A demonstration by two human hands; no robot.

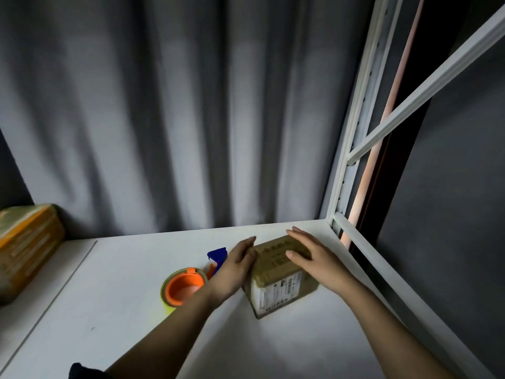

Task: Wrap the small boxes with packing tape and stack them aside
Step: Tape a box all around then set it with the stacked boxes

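A small brown cardboard box (278, 274) sits on the white table (109, 310), towards its far right corner, with a printed white label on the side facing the camera. The left hand (235, 266) lies flat against the box's left side, fingers straight and together, pressing rather than gripping. The right hand (308, 255) rests on the box's top and right edge, fingers extended and thumb laid across the top face; it holds nothing either. Just left of the box, partly behind the left wrist, lies a tape dispenser (188, 285) with an orange core and a blue handle, touching the table. Well to the left of the box, at the table's far left edge, stands a larger taped parcel (24, 247). Behind the box hangs a grey curtain (164, 119), and to its right rises a white metal frame (355, 160)
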